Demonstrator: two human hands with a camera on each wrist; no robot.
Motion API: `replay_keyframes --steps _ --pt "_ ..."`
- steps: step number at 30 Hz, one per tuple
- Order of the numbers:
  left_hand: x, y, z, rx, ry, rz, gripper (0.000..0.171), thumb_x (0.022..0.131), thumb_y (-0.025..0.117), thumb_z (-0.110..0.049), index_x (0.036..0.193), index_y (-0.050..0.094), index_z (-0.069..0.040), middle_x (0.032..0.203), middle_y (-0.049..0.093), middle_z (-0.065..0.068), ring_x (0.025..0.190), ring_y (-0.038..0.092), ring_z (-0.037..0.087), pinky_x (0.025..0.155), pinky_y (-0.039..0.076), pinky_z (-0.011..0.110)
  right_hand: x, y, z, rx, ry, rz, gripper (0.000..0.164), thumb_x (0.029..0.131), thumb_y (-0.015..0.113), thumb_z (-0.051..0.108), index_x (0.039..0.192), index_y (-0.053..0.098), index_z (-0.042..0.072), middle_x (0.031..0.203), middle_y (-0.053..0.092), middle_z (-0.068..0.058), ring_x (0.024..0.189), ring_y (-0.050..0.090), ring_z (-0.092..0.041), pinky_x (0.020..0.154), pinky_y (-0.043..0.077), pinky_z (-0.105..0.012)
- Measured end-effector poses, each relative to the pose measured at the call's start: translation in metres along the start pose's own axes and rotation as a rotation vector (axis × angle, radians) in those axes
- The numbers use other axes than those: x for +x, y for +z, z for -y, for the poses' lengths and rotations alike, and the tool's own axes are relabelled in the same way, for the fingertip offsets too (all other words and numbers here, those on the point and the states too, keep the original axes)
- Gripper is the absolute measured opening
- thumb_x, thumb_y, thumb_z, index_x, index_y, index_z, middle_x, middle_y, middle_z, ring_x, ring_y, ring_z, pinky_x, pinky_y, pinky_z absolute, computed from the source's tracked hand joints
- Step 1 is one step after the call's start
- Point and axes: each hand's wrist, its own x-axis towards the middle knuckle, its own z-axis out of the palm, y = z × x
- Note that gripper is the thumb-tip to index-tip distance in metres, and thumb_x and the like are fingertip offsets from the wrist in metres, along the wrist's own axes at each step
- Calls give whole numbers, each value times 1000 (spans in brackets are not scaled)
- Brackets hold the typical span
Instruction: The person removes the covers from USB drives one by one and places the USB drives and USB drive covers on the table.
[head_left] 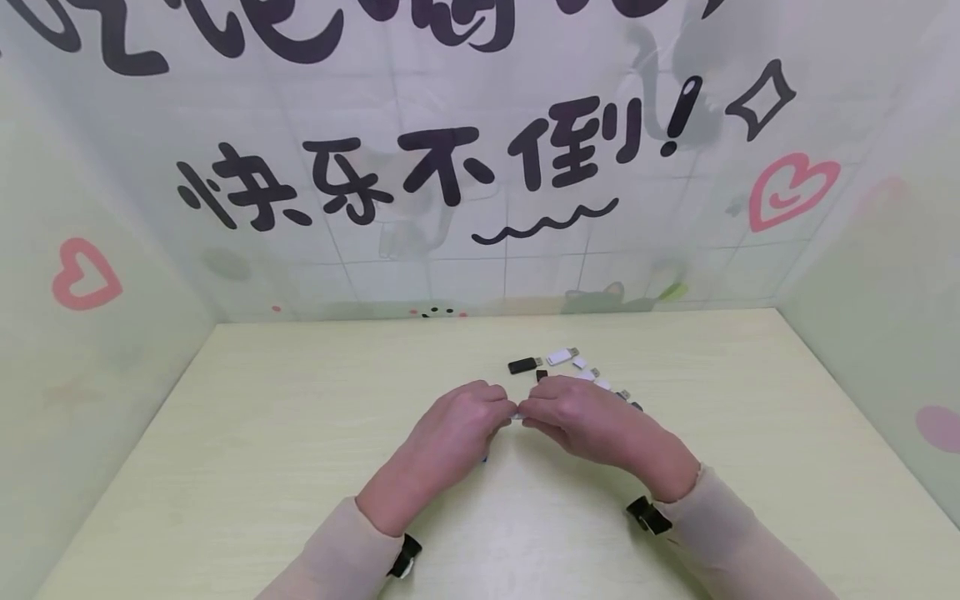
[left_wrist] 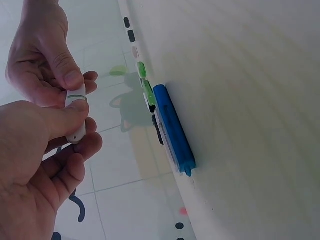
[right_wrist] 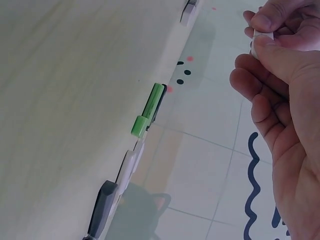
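Both hands meet over the middle of the table, holding a small white USB flash drive (left_wrist: 76, 94) in the air between them. My left hand (head_left: 465, 433) pinches one end with thumb and fingers. At the opposite end, my right hand (head_left: 585, 421) pinches it the same way. A thin green line crosses the drive near its middle in the left wrist view; fingers cover much of it. On the table near the left hand lies a blue stick-shaped piece (left_wrist: 173, 130) with a small loop at one end, mostly hidden in the head view.
Beyond the hands lie a black USB drive (head_left: 523, 365), a white one (head_left: 561, 357), a white cap (head_left: 579, 363) and a black cap (head_left: 542, 376). A green drive (right_wrist: 153, 102) and a dark one (right_wrist: 101, 207) show in the right wrist view. Printed walls enclose the table.
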Motion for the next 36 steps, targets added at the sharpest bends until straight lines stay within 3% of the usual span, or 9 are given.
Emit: replay_keyframes --steps 25,36 --pt "0 -5 -2 -7 -4 19 13 84 74 1 84 71 -12 73 54 -6 67 46 10 61 44 18 0 -4 0 22 8 39 9 89 73 8 97 69 10 82 58 6 75 53 -6 71 46 -15" --pt "1 -7 -3 -24 -38 17 12 83 75 0 91 74 -9 75 52 -5 68 45 10 64 45 19 2 -2 2 -25 42 9 9 90 72 10 99 70 7 86 62 4 77 58 -8 72 49 -17"
